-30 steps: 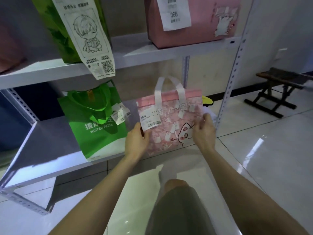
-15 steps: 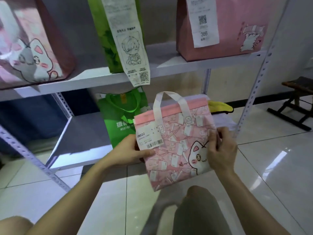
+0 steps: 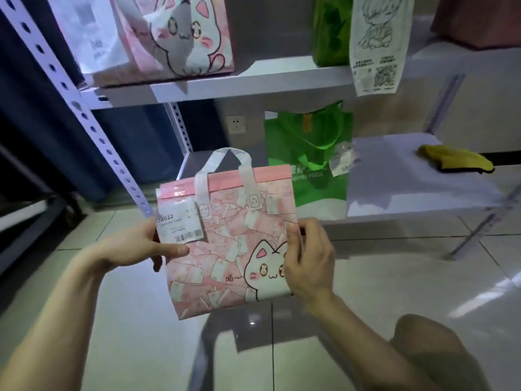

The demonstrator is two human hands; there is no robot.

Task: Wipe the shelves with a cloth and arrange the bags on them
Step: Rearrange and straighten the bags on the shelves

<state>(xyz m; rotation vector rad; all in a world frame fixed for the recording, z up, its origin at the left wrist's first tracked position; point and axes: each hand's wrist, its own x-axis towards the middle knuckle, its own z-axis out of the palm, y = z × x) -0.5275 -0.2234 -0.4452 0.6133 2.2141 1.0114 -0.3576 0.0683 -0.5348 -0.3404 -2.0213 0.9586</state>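
I hold a small pink cat-print bag (image 3: 228, 238) with white handles and a barcode label in the air in front of the shelves. My left hand (image 3: 146, 245) grips its left edge by the label. My right hand (image 3: 308, 258) pinches its right edge beside the cat drawing. Behind it a green bag (image 3: 307, 153) stands on the lower shelf (image 3: 408, 193). A yellow cloth (image 3: 454, 162) lies at the right of that shelf. On the upper shelf (image 3: 253, 83) stand a large pink cat bag (image 3: 180, 35) and a green bag (image 3: 329, 29) with a long white receipt.
A perforated metal upright (image 3: 84, 119) slants down just left of the held bag. A dark pinkish bag (image 3: 479, 21) sits at the upper shelf's right end. Glossy tiled floor (image 3: 394, 277) lies below, and my knee (image 3: 434, 351) shows at the lower right. A wall socket (image 3: 236, 124) is behind.
The pink bag has come off the lower shelf toward me and to the left. My view has swung left, so the green bag and the cloth now sit to the right.
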